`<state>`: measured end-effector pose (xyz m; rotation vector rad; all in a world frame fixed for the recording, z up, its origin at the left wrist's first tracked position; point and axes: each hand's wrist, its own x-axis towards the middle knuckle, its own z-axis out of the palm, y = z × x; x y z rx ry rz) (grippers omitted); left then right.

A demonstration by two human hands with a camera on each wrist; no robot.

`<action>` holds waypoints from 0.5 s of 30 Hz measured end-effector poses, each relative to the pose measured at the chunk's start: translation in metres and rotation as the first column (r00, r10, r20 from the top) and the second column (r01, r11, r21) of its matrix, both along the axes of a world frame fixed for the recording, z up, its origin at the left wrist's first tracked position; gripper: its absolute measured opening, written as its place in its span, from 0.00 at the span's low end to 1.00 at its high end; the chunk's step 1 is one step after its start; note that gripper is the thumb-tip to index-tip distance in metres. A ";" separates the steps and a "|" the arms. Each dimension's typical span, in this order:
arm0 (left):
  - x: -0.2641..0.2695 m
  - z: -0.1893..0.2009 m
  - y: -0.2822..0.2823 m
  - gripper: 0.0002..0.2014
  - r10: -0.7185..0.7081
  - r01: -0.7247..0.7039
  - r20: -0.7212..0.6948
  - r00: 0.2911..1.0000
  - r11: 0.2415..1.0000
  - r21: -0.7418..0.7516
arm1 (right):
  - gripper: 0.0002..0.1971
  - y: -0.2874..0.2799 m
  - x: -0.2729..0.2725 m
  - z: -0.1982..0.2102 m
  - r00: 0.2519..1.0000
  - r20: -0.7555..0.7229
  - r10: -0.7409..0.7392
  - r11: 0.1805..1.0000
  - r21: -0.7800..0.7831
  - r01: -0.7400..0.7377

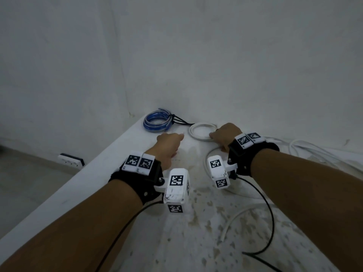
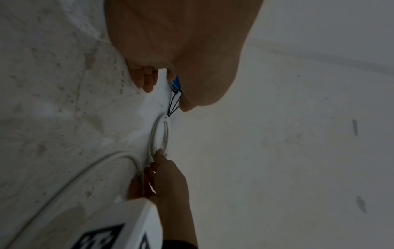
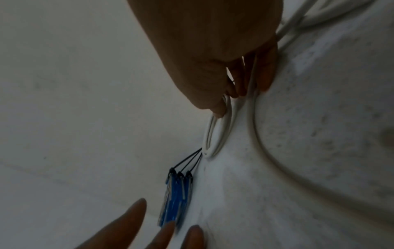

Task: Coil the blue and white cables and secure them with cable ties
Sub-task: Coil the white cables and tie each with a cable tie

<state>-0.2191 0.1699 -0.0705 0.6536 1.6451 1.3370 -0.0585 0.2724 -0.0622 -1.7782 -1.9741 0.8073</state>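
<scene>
The blue cable coil (image 1: 157, 122) lies at the table's far corner, bound by black cable ties (image 1: 180, 121) whose tails point right. Just right of it the white cable coil (image 1: 202, 131) lies flat on the table. My right hand (image 1: 213, 137) pinches the coil's right side; the right wrist view shows thumb and fingers (image 3: 217, 107) curled round the white coil (image 3: 217, 133). My left hand (image 1: 179, 137) hovers left of the coil, holding nothing, its fingers (image 3: 132, 219) straight beside the blue coil (image 3: 175, 198). From the left wrist, the white coil (image 2: 160, 133) appears edge-on.
The white cable's loose length (image 1: 235, 218) trails from the coil back across the stained table (image 1: 196, 242), and more white cable (image 1: 306, 150) lies heaped at the right. The wall stands right behind the coils. A white socket strip (image 1: 70, 160) sits on the floor beyond the table's left edge.
</scene>
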 end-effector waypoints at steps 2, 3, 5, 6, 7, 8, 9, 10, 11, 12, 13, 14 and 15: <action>0.001 0.003 -0.003 0.17 -0.038 0.038 -0.041 0.998 0.999 -0.005 | 0.20 -0.007 0.003 0.003 0.997 0.075 -0.009 0.998 0.069 0.003; 0.002 0.002 -0.003 0.11 -0.058 0.058 -0.075 0.995 0.998 -0.003 | 0.20 -0.010 0.007 0.005 0.991 0.134 0.015 0.995 0.091 -0.028; 0.006 0.003 -0.006 0.07 -0.099 0.103 -0.162 0.982 0.995 0.012 | 0.19 -0.011 0.019 0.009 0.991 0.132 0.035 0.993 0.107 -0.049; 0.010 0.005 -0.011 0.10 -0.134 0.138 -0.215 0.967 0.990 0.003 | 0.19 -0.012 0.029 0.012 0.992 0.116 0.049 0.991 0.118 -0.063; 0.013 0.001 -0.012 0.13 -0.178 0.182 -0.307 0.935 0.983 -0.015 | 0.20 -0.017 0.039 0.017 0.993 0.099 0.057 0.988 0.137 -0.071; 0.019 0.000 -0.017 0.13 -0.219 0.218 -0.409 0.886 0.975 -0.050 | 0.21 -0.022 0.051 0.022 0.995 0.077 0.062 0.983 0.169 -0.074; 0.024 -0.003 -0.020 0.11 -0.254 0.252 -0.511 0.821 0.965 -0.075 | 0.20 -0.030 0.065 0.028 0.997 0.035 0.067 0.982 0.177 -0.072; 0.033 -0.003 -0.027 0.08 -0.281 0.280 -0.581 0.764 0.955 -0.093 | 0.18 -0.039 0.081 0.034 0.997 -0.006 0.076 0.985 0.155 -0.074; 0.043 -0.004 -0.032 0.07 -0.298 0.312 -0.628 0.719 0.946 -0.092 | 0.15 -0.047 0.097 0.038 0.995 -0.027 0.093 0.989 0.119 -0.089; 0.053 -0.003 -0.038 0.06 -0.304 0.340 -0.666 0.681 0.937 -0.080 | 0.13 -0.056 0.114 0.041 0.994 -0.032 0.108 0.991 0.080 -0.105; 0.065 -0.001 -0.043 0.06 -0.304 0.373 -0.679 0.668 0.927 -0.049 | 0.11 -0.066 0.131 0.045 0.992 -0.024 0.123 0.991 0.050 -0.122; 0.078 0.003 -0.048 0.06 -0.307 0.403 -0.678 0.668 0.915 -0.018 | 0.11 -0.074 0.147 0.048 0.991 -0.016 0.131 0.991 0.034 -0.131; 0.092 0.008 -0.054 0.06 -0.323 0.444 -0.666 0.672 0.896 0.013 | 0.11 -0.082 0.162 0.051 0.991 -0.007 0.134 0.991 0.026 -0.133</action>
